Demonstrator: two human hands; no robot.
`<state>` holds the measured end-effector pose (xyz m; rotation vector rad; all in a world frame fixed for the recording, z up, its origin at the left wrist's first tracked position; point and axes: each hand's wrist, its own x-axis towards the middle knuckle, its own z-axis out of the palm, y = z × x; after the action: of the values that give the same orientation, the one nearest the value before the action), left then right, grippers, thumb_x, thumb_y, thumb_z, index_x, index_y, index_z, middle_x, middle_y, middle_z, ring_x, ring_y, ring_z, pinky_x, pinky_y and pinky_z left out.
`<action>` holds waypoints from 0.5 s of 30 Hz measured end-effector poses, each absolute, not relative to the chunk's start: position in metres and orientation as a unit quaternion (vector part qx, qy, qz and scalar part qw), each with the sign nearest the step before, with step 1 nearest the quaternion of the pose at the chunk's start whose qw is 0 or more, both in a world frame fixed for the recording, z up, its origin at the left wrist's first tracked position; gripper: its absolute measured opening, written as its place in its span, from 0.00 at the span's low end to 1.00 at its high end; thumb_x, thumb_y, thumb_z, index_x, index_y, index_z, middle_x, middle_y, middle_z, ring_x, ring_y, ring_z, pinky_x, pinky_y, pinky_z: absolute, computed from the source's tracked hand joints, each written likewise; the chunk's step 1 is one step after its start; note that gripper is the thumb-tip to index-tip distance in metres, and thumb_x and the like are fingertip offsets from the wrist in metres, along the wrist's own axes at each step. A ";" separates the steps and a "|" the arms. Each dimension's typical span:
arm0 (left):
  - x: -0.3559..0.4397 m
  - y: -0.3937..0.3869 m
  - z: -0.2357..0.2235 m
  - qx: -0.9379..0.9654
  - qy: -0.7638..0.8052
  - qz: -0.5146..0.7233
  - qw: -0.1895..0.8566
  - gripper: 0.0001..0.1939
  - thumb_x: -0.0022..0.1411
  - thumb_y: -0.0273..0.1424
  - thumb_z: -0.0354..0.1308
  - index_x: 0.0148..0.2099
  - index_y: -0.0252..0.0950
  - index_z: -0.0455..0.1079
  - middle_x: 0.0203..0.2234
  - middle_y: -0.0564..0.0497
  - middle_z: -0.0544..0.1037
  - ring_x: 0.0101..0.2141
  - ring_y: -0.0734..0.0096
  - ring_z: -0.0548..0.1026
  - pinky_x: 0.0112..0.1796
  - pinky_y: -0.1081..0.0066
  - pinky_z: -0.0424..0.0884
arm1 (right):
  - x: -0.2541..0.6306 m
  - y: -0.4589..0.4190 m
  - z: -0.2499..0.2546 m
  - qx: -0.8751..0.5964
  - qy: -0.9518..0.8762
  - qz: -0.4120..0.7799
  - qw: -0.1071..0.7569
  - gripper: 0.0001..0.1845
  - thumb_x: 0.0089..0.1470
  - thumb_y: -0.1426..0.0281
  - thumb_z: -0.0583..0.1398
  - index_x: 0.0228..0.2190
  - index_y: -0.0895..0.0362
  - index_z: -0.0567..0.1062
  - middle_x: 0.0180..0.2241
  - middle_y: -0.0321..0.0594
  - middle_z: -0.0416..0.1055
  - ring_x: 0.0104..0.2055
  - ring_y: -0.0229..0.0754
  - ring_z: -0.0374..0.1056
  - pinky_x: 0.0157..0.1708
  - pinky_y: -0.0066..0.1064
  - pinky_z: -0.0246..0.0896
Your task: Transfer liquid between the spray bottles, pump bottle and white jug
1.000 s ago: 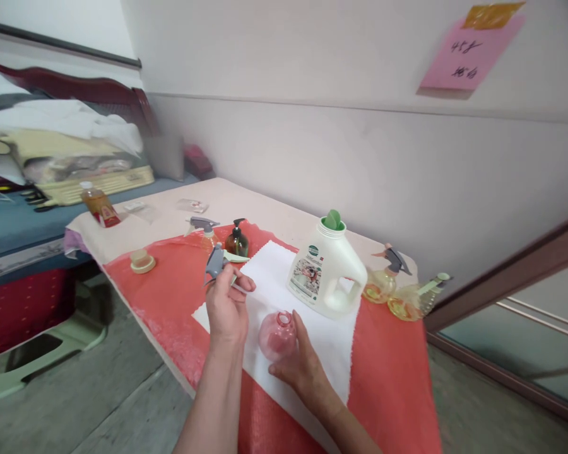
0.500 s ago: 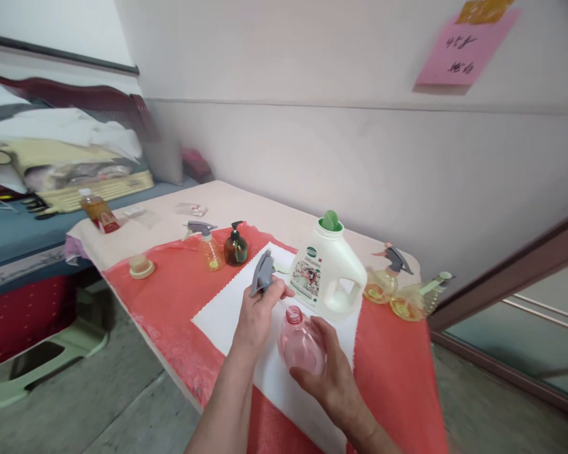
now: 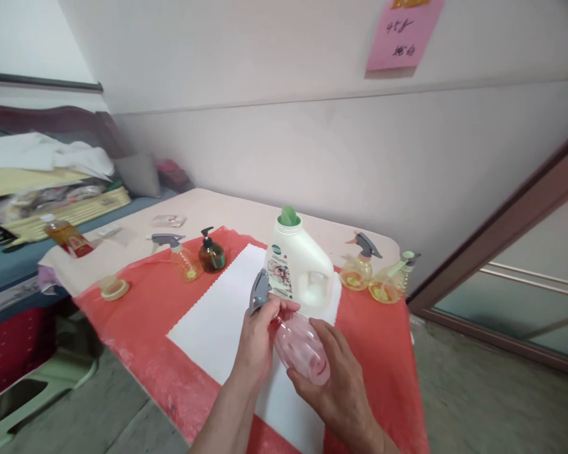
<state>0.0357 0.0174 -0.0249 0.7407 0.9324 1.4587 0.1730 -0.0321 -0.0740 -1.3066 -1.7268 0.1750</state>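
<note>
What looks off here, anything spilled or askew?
The white jug stands uncapped, green spout exposed, so it might spill if knocked; a pale round cap-like piece lies apart on the red cover. The hands hold the pink bottle tilted. No spill shows.

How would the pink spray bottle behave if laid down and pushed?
The pink spray bottle is probably light: it's see-through, with no visible liquid line. Its rounded sides may let it roll, and its glossy surface could prove slippery.
</note>
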 end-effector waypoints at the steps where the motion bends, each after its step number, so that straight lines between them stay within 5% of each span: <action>1: 0.037 0.017 -0.025 0.313 0.399 0.625 0.593 0.09 0.56 0.36 0.60 0.30 0.36 0.72 0.30 0.46 0.79 0.34 0.62 0.76 0.41 0.63 0.68 | 0.174 -0.032 -0.071 -0.542 -0.683 0.124 0.474 0.37 0.40 0.67 0.66 0.54 0.53 0.65 0.50 0.49 0.70 0.51 0.55 0.68 0.48 0.47 0.68; 7: 0.036 0.011 -0.021 0.326 0.400 0.584 0.627 0.12 0.59 0.37 0.58 0.28 0.34 0.69 0.29 0.45 0.79 0.36 0.62 0.76 0.40 0.66 0.69 | 0.173 -0.036 -0.052 -0.410 -0.423 0.640 0.493 0.30 0.41 0.58 0.66 0.45 0.55 0.70 0.40 0.43 0.73 0.44 0.51 0.70 0.43 0.39 0.65; 11: 0.032 0.009 -0.021 0.315 0.433 0.585 0.610 0.13 0.58 0.39 0.58 0.28 0.34 0.68 0.25 0.47 0.78 0.33 0.62 0.76 0.36 0.67 0.70 | 0.165 -0.037 -0.057 -0.351 -0.360 0.705 0.501 0.24 0.46 0.52 0.64 0.40 0.55 0.71 0.38 0.40 0.71 0.38 0.45 0.68 0.37 0.36 0.63; 15: 0.024 0.016 -0.022 0.265 0.463 0.638 0.555 0.12 0.55 0.38 0.60 0.28 0.34 0.67 0.24 0.49 0.77 0.28 0.66 0.76 0.34 0.69 0.70 | 0.158 -0.038 -0.069 -0.366 -0.353 0.671 0.540 0.33 0.45 0.46 0.63 0.48 0.49 0.67 0.55 0.44 0.63 0.54 0.52 0.62 0.47 0.43 0.63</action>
<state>0.0236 0.0164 -0.0217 0.6271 1.0934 1.5081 0.1575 -0.0378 -0.0692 -0.8697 -0.8382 1.5941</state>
